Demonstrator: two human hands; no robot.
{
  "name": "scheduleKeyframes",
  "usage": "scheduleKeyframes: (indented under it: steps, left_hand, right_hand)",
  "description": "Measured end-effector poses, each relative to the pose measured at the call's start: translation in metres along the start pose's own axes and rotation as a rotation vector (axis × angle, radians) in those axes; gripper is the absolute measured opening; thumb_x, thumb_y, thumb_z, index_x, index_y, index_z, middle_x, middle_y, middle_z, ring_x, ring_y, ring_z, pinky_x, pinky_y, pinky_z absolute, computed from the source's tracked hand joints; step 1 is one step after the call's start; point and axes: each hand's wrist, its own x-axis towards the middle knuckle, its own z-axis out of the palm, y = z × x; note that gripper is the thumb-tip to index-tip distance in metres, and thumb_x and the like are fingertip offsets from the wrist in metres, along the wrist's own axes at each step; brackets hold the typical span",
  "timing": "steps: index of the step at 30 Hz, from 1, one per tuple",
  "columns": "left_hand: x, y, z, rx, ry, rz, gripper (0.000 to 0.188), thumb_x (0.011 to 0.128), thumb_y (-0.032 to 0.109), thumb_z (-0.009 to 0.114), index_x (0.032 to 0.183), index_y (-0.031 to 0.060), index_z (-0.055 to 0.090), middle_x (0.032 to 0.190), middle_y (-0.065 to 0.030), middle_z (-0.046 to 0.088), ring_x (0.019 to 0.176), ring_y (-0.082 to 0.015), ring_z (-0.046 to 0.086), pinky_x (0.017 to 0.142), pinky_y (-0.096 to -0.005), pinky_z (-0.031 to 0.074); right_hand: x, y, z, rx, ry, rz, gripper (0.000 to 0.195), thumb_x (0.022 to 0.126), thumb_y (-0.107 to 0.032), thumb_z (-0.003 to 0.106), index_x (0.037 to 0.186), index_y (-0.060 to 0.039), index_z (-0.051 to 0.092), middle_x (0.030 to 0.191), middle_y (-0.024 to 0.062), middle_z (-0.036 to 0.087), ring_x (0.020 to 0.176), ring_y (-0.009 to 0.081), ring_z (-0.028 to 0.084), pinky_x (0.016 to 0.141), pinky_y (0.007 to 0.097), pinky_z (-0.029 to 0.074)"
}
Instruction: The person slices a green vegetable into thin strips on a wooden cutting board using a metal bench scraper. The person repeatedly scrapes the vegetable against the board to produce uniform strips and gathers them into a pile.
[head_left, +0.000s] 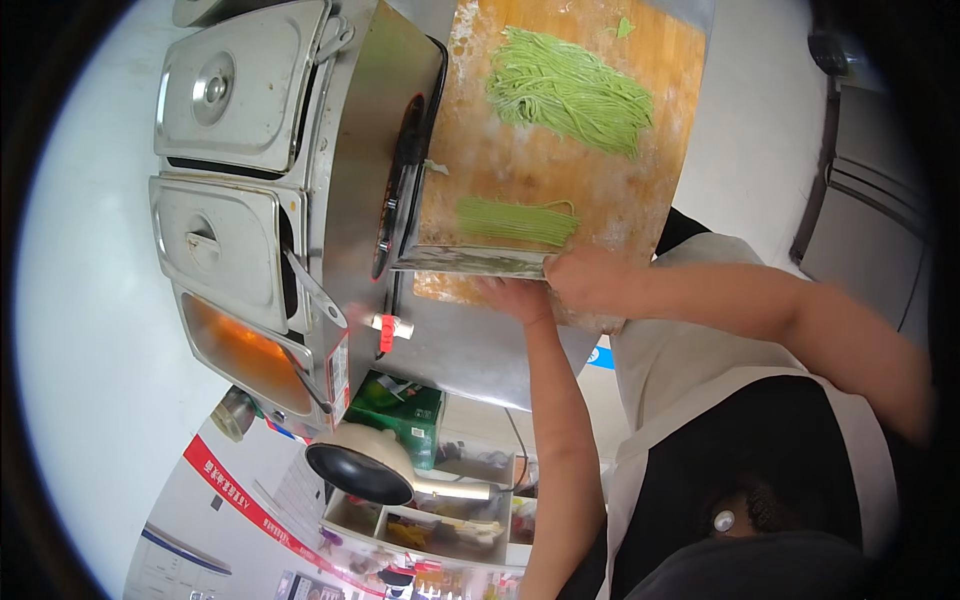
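Observation:
My right hand (589, 277) is closed at the near end of a broad-bladed knife (472, 261), whose blade crosses the floured wooden board (517, 176). My left hand (521, 298) lies low against the other side of the blade; its fingers are partly hidden, and whatever is under them cannot be seen. Just beyond the blade rests a small, flat row of green cut noodles (517, 220). A larger heap of flour-dusted green noodles (570, 90) lies farther up the board. Small green dough scraps (624, 28) are near the board's edges.
Left of the board stands a steel food warmer with lidded pans (225, 90), one uncovered pan (244, 352) and utensil handles. A red-handled valve (387, 332) is by the board's corner. Lower down are a green box (405, 412), a dark-lined pan (360, 472) and shelves (442, 529).

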Motion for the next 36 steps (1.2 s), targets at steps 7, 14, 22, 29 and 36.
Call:
scheduleKeyframes:
  steps: [7, 14, 22, 29, 36]
  left_hand:
    - [-0.006, -0.005, 0.001, 0.062, -0.061, 0.038, 0.042, 0.076, 0.024, 0.068, 0.111, 0.0026, 0.059, 0.119, -0.0171, 0.058, 0.114, -0.0397, 0.049, 0.096, -0.0543, 0.038]
    - [-0.004, 0.0, -0.002, -0.009, 0.053, -0.069, 0.046, 0.077, 0.027, 0.068, 0.111, 0.0, 0.053, 0.121, -0.0223, 0.052, 0.112, -0.0428, 0.048, 0.092, -0.0548, 0.041]
    - [-0.002, 0.001, -0.003, 0.066, -0.002, -0.005, 0.051, 0.081, 0.029, 0.065, 0.122, 0.0046, 0.047, 0.121, -0.022, 0.051, 0.106, -0.0451, 0.051, 0.082, -0.0547, 0.046]
    - [-0.005, 0.0, -0.002, 0.092, -0.053, -0.012, 0.056, 0.082, 0.036, 0.062, 0.128, 0.0061, 0.047, 0.13, -0.0192, 0.047, 0.116, -0.0436, 0.046, 0.094, -0.0564, 0.04]
    - [0.001, 0.007, -0.008, 0.069, -0.074, -0.01, 0.05, 0.075, 0.032, 0.069, 0.115, 0.0049, 0.058, 0.122, -0.0157, 0.055, 0.116, -0.0397, 0.048, 0.096, -0.0543, 0.037]
  right_hand:
    - [-0.042, 0.025, 0.021, -0.052, -0.016, 0.091, 0.016, 0.073, -0.007, 0.055, 0.083, 0.0023, 0.061, 0.08, 0.0206, 0.065, 0.075, 0.0358, 0.065, 0.063, 0.0459, 0.051]
    - [-0.021, 0.019, -0.008, -0.055, 0.0, 0.076, 0.017, 0.073, -0.008, 0.054, 0.086, 0.0015, 0.059, 0.076, 0.0191, 0.065, 0.071, 0.0355, 0.065, 0.062, 0.0455, 0.051]
    - [-0.042, 0.017, 0.003, -0.049, -0.025, 0.075, 0.021, 0.076, -0.007, 0.051, 0.094, 0.0029, 0.056, 0.079, 0.0182, 0.064, 0.072, 0.0353, 0.064, 0.062, 0.0463, 0.05]
    - [-0.043, 0.013, -0.003, -0.038, -0.072, 0.088, 0.021, 0.076, -0.006, 0.051, 0.094, 0.0032, 0.057, 0.08, 0.018, 0.065, 0.074, 0.0347, 0.065, 0.062, 0.045, 0.051]
    - [-0.005, -0.003, 0.005, -0.039, 0.02, 0.021, 0.018, 0.077, -0.011, 0.053, 0.088, 0.0014, 0.061, 0.077, 0.0177, 0.066, 0.074, 0.0331, 0.066, 0.062, 0.0439, 0.052]
